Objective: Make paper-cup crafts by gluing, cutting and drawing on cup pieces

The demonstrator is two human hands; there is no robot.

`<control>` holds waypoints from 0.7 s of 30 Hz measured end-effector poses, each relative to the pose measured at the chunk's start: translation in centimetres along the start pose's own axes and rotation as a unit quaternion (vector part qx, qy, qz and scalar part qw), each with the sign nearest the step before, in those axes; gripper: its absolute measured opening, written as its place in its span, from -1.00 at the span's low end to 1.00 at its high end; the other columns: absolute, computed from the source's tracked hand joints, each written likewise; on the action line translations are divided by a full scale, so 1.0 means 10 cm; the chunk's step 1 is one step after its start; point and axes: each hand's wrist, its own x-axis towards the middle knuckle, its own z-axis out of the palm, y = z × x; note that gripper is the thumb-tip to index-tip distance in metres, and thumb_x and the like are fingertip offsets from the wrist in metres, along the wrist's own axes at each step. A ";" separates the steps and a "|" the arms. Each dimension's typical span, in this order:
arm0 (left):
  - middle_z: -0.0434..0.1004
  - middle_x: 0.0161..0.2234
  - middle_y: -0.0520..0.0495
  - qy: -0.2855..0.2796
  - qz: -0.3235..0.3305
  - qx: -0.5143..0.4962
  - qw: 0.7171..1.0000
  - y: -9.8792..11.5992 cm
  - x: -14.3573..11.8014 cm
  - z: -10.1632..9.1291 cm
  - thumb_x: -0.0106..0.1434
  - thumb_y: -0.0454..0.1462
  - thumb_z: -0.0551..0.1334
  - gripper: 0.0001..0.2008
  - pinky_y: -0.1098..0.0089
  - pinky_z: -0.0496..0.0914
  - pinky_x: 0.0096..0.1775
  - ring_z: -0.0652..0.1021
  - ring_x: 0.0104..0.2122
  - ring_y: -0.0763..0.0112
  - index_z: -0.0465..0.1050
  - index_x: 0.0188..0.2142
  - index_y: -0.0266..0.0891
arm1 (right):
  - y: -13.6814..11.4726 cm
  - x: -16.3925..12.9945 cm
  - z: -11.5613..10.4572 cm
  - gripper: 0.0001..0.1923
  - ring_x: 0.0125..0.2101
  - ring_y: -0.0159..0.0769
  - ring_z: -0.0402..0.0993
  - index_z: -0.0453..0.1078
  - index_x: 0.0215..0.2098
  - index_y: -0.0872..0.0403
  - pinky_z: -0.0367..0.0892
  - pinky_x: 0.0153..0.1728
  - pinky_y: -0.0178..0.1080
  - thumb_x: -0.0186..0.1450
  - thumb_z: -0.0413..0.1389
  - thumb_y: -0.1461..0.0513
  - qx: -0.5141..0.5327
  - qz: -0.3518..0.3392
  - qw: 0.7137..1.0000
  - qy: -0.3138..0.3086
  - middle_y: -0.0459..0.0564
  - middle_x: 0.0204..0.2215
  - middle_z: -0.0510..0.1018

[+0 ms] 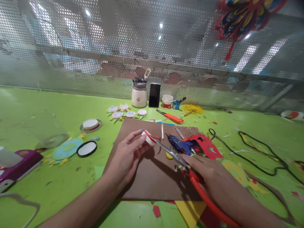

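My left hand [128, 155] pinches a small white round piece [147, 138] wrapped with a red-and-white ribbon strip [158, 135] that trails upward. My right hand [209, 172] grips red-handled scissors [175, 155], whose blades point left and meet the ribbon just beside the white piece. Both hands hover over a brown cardboard sheet [152, 177]. A blue glue gun [181, 145] lies on the cardboard just beyond the scissors, next to red cut paper [209, 147].
On the green table: a cream jar [139, 93], a black phone [154, 95], small paint pots [167, 101], an orange knife [172, 117], several white discs [122, 111], a black cable [256, 158], a purple device [16, 166], round lids [86, 148]. Perforated metal wall behind.
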 end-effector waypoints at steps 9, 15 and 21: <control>0.61 -0.16 -0.17 -0.004 -0.004 0.023 1.000 -0.03 -0.02 0.01 0.10 -0.34 0.46 -0.72 0.17 0.62 -0.15 0.64 -0.30 0.29 0.53 -0.18 -0.31 | 0.03 0.00 0.06 -0.52 -0.19 -0.09 0.60 0.46 0.16 -0.03 0.48 -0.16 -0.10 0.31 0.01 0.34 0.013 0.004 1.000 0.020 0.10 -0.21 0.65; 0.61 -0.18 -0.16 -0.004 -0.001 0.023 1.000 -0.03 -0.03 0.02 0.06 -0.34 0.49 -0.69 0.16 0.62 -0.15 0.66 -0.28 0.25 0.51 -0.20 -0.29 | 0.04 -0.01 0.10 -0.52 -0.18 -0.10 0.58 0.45 0.17 -0.05 0.47 -0.17 -0.12 0.32 0.02 0.32 0.020 0.007 0.999 0.034 0.10 -0.19 0.65; 0.59 -0.15 -0.19 -0.007 0.003 0.024 1.000 -0.03 -0.03 0.03 0.13 -0.37 0.44 -0.73 0.19 0.62 -0.16 0.65 -0.29 0.27 0.49 -0.17 -0.31 | 0.04 0.00 0.08 -0.50 -0.18 -0.11 0.59 0.44 0.18 -0.01 0.47 -0.15 -0.11 0.32 0.00 0.35 0.003 -0.004 1.000 0.029 0.12 -0.20 0.65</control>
